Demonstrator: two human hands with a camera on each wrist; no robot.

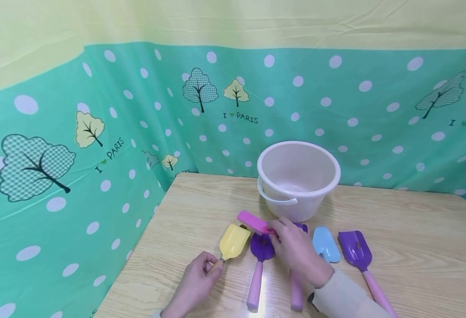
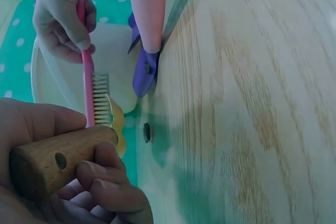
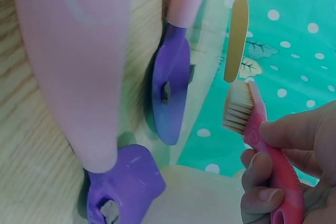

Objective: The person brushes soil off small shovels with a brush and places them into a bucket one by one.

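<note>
My left hand (image 1: 198, 277) grips the wooden handle (image 2: 58, 163) of a small yellow shovel (image 1: 234, 241), its blade pointing away and held over the table. A pink brush (image 1: 253, 221) is in my right hand (image 1: 294, 247), fingers wrapped round its handle. Its pale bristles (image 3: 239, 106) are near the tip of the yellow blade; whether they touch it I cannot tell. A small dark lump (image 2: 147, 132) lies on the table by that blade. Below the brush lies a purple shovel (image 1: 262, 248) with a pink handle and a small dark piece on its blade.
A white bucket (image 1: 298, 210) with its handle lowered stands at the back. To the right lie a light blue shovel (image 1: 325, 243) and a purple shovel (image 1: 354, 249). My right arm partly covers another purple shovel's pink handle (image 1: 296, 291). Polka-dot cloth (image 1: 225, 145) hangs behind and at left.
</note>
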